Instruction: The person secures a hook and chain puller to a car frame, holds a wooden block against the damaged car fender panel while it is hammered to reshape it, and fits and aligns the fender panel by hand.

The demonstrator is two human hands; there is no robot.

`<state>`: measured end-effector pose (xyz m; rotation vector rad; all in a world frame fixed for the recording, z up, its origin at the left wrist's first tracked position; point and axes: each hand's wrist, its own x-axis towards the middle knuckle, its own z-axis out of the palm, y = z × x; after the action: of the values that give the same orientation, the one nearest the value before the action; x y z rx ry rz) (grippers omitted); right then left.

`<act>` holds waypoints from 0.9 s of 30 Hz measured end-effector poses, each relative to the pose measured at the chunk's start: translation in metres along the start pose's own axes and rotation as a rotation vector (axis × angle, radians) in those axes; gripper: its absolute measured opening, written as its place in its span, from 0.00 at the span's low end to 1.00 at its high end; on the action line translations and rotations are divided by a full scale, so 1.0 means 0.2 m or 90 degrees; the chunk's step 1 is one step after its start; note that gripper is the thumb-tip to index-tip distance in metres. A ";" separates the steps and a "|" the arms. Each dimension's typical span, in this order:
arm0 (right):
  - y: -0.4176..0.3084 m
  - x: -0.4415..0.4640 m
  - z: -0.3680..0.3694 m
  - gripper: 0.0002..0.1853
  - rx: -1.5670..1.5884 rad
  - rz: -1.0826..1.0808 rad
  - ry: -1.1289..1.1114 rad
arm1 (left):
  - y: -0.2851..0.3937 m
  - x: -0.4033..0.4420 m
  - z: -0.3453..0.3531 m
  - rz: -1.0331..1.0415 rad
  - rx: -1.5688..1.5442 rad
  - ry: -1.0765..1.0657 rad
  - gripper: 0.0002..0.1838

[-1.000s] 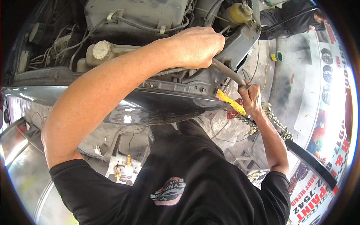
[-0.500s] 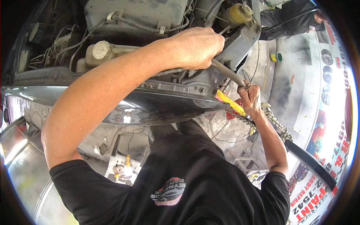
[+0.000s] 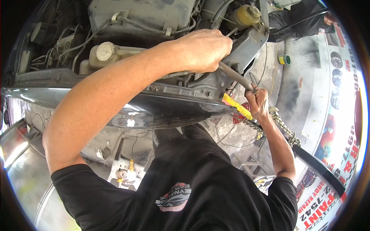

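Note:
My left hand (image 3: 206,50) is closed in a fist at the upper end of a grey-brown bar (image 3: 236,76), over the front corner of the open engine bay. Lower on the same bar, my right hand (image 3: 258,103) is wrapped round its other end, beside a yellow strip (image 3: 237,106) at the fender's edge. The dark glossy fender (image 3: 154,111) runs beneath my left forearm. Close above my left hand is a reservoir with yellowish fluid (image 3: 248,16). A white-capped tank (image 3: 105,51) sits left of my left forearm's wrist end.
A metal chain (image 3: 283,125) hangs behind my right forearm, near a black beam (image 3: 320,169). Another person (image 3: 295,21) in dark clothes is at the upper right. A green can (image 3: 284,59) stands on the floor. Cables and a yellow-handled tool (image 3: 132,165) lie below the car.
The engine bay and my left hand appear shifted very slightly in the view. Both hands keep their hold on the bar.

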<state>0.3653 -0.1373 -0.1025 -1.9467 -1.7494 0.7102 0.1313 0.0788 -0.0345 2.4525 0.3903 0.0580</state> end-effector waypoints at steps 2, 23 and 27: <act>0.00 0.00 -0.02 0.36 -0.005 -0.004 -0.002 | 0.01 0.01 0.01 -0.007 0.001 -0.007 0.05; 0.04 0.01 0.03 0.35 0.021 0.033 0.035 | -0.05 0.03 0.03 0.016 0.014 0.028 0.05; 0.01 0.02 0.02 0.36 0.024 0.026 0.037 | -0.05 0.03 0.02 0.018 0.010 0.017 0.05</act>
<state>0.3643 -0.1337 -0.1079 -1.9640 -1.6547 0.6878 0.1347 0.0860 -0.0448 2.4756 0.3692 0.0995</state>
